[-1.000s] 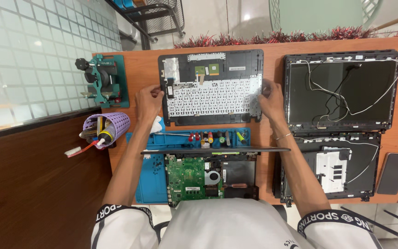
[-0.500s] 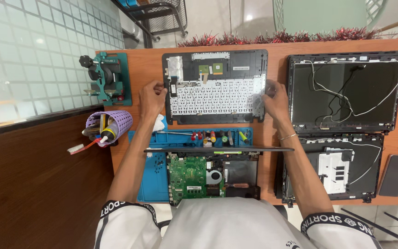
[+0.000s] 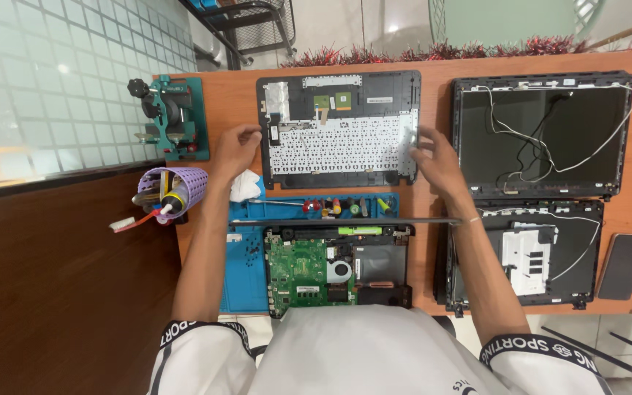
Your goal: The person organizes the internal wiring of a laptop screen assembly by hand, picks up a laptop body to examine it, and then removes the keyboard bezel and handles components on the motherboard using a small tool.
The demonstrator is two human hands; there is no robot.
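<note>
An upturned laptop keyboard cover (image 3: 338,128), black with the white underside of the keys showing, lies flat at the back of the orange table (image 3: 224,95). My left hand (image 3: 234,151) hovers just off the cover's left edge with its fingers spread and nothing in it. At the right edge my right hand (image 3: 437,159) has its fingertips next to the cover's corner, also holding nothing. Closer to me sits the laptop base (image 3: 334,267) with its green circuit board exposed. A thin dark panel (image 3: 352,220) lies along the base's far edge.
A blue work mat (image 3: 241,252) holds small parts and screwdrivers. A white cloth (image 3: 245,185), a purple tool cup (image 3: 177,189) and a teal clamp fixture (image 3: 175,117) stand to the left. On the right are a black screen lid with loose cables (image 3: 543,135), another open casing (image 3: 528,252) and a phone (image 3: 623,265).
Both hands were on the sides of the keyboard cover. Now they have come off its edges and spread, and the cover lies flat on the table.
</note>
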